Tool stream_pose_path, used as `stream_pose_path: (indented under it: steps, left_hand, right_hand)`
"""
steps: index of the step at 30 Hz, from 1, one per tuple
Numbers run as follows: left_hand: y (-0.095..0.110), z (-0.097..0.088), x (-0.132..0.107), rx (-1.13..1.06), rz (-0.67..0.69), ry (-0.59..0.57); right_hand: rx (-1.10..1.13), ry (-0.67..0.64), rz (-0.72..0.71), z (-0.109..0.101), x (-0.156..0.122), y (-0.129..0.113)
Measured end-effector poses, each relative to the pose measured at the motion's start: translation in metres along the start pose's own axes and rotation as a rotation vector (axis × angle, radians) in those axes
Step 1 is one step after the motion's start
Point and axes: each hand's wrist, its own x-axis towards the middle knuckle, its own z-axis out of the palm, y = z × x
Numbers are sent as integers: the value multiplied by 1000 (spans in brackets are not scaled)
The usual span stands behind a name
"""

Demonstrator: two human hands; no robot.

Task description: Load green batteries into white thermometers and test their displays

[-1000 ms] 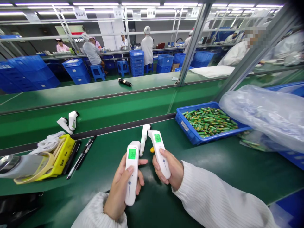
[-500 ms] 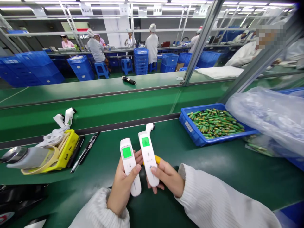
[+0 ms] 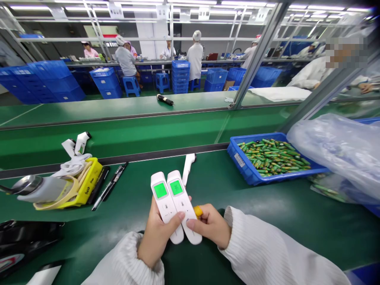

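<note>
Two white infrared thermometers with lit green screens are held side by side above the green bench, touching along their edges. My left hand (image 3: 162, 229) wraps the left thermometer (image 3: 160, 190), its thumb reaching across to the edge of the right thermometer (image 3: 177, 187). On that right one, near a button low on its handle, presses the thumb of my right hand (image 3: 212, 225). A yellow finger cot (image 3: 198, 211) covers one right fingertip beside the handle. The fingers behind both bodies are mostly hidden. Just beyond, a third white thermometer (image 3: 187, 168) lies on the bench.
At right, a blue tray (image 3: 242, 168) holds many green batteries, beside a clear plastic bag (image 3: 341, 146). At left are a yellow box (image 3: 95, 174), a bottle (image 3: 47, 190), pens (image 3: 111, 184) and more thermometers (image 3: 80, 143). A black screwdriver-like tool (image 3: 164, 99) lies on the far ledge.
The right thermometer has swung in against the left one, and both now tilt alike. My left thumb has shifted right to the gap between them. The view has moved slightly.
</note>
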Motion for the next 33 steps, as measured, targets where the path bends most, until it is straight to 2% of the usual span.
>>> stream_pose_path:
  steps: [4, 9, 15, 17, 19, 23, 33]
  left_hand:
    - [2, 6, -2, 24, 32, 79]
    - [5, 9, -5, 42, 46, 82]
    - [3, 2, 0, 31, -1, 46]
    - [3, 0, 1, 14, -21, 34]
    - [3, 0, 1, 13, -28, 32]
    - [2, 1, 0, 34, -15, 42]
    - [2, 7, -6, 90, -39, 37]
  right_hand:
    - [61, -12, -28, 5, 0, 1]
    - [17, -1, -77, 5, -1, 4]
    - [-369, -19, -197, 2, -2, 3]
    - [-310, -91, -160, 3, -3, 1]
    - [-198, -144, -61, 5, -4, 0]
    - [-132, -148, 105, 5, -5, 1]
    - [-174, -112, 188, 6, -4, 1]
